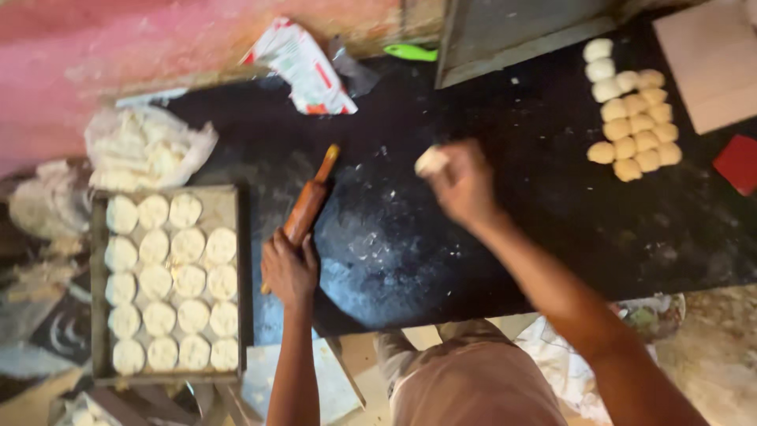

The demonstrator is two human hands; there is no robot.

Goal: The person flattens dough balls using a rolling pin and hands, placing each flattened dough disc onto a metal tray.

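Observation:
My left hand [289, 270] grips a wooden rolling pin [309, 203] that lies slanted on the dark, flour-dusted work surface [489, 221]. Raised above the middle of that surface, my right hand [464, 183] is closed around a small pale dough ball [430, 161]. A cluster of several yellowish dough balls [635, 126] sits at the far right. To the left, a metal tray [236, 237] holds several flattened white dough rounds [169, 280] in rows.
A clear plastic bag with white dough pieces [146, 150] lies behind the tray. A red-and-white packet [303, 67], a green handle [412, 53], a metal sheet [520, 31], a pale board [710, 59] and a red object [740, 162] line the back and right.

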